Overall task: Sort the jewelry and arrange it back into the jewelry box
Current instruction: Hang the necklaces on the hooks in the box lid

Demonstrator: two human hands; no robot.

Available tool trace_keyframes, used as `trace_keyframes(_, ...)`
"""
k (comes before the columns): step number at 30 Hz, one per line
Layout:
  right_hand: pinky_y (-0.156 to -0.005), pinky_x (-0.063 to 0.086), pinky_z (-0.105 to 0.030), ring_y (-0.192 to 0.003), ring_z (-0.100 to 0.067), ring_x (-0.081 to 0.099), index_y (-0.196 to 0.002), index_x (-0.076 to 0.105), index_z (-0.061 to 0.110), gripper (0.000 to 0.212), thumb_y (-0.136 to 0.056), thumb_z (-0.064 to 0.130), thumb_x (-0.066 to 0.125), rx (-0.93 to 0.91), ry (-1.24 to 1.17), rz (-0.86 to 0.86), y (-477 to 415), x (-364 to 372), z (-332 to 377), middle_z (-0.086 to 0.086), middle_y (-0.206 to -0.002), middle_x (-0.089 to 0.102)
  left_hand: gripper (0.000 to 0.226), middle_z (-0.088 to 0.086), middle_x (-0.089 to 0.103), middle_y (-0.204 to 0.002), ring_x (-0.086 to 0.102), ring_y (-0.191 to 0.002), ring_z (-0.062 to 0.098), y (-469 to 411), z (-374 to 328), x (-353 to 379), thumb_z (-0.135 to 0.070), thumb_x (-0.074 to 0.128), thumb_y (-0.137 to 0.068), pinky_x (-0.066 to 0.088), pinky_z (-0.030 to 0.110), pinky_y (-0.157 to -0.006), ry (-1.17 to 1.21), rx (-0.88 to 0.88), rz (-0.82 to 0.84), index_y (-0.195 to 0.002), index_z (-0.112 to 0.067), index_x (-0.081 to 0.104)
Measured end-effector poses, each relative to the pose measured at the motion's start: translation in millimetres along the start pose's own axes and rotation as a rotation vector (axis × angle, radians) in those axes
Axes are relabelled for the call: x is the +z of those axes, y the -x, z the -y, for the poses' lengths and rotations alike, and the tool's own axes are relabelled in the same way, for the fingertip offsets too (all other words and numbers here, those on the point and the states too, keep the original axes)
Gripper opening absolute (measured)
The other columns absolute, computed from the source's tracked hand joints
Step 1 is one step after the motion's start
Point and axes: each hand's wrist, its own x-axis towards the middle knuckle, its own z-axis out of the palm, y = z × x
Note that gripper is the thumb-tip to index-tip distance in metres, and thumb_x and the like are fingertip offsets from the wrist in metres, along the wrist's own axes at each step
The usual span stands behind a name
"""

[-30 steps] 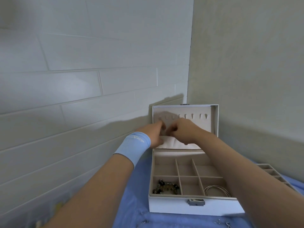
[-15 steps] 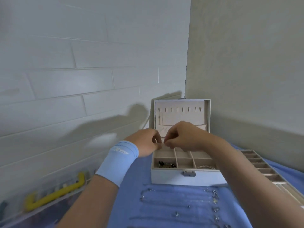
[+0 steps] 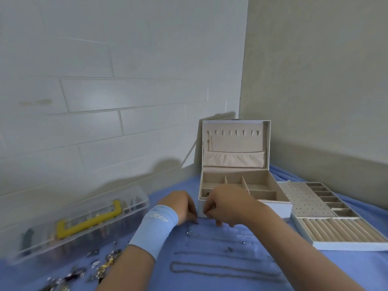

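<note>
On blue cloth [image 3: 327, 269], fine chains [image 3: 222, 269], perhaps velvet-lined box [image 3: 235, 174]

Box [image 3: 235, 143]: white outside, beige lining, open at the back of the surface with the lid standing upright. The lid has a row of hooks above a gathered pocket, with one thin chain [image 3: 208, 141] hanging at the leftmost hook. The base is split into compartments, with something dark, mostly hidden, in the front-left one. Tray [image 3: 300, 198] lies flat just right of the box and has a perforated panel, small cells and ring rolls. Chains [image 3: 222, 269] lie stretched in rows on the surface in front of the box, and small mixed pieces [image 3: 105, 262] are heaped at front left.
</note>
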Motion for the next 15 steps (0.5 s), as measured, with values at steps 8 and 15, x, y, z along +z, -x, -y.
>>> trace_keyframes(8,-0.069,0.054,-0.027,-0.073,-0.018,0.065,-0.102,0.077,0.030,0.028,-0.087,0.016,0.059,-0.029,0.065,-0.055,-0.9,6.2,3.8,0.005,-0.090,0.074,0.008,-0.011,0.067,-0.084,0.062,-0.082,0.014,3.5,3.5,-18.9,-0.026,0.062,-0.087,0.049,0.028,-0.079,-0.008,0.080,0.037,-0.083,-0.027,0.069)
trace_keyframes(15,-0.052,0.048,-0.021,-0.043,-0.004,0.052,-0.091,0.080,0.023,0.008,-0.088,0.024,0.073,-0.044,-0.371,-0.121,-1.7,-10.3,-11.3,0.010,-0.063,0.068,0.013,-0.014,0.068,-0.077,0.058,-0.063,0.008,15.4,-3.3,-40.9,-0.020,0.054,-0.097,0.048,0.020,-0.060,0.316,0.252,-0.024,-0.089,-0.021,0.065)
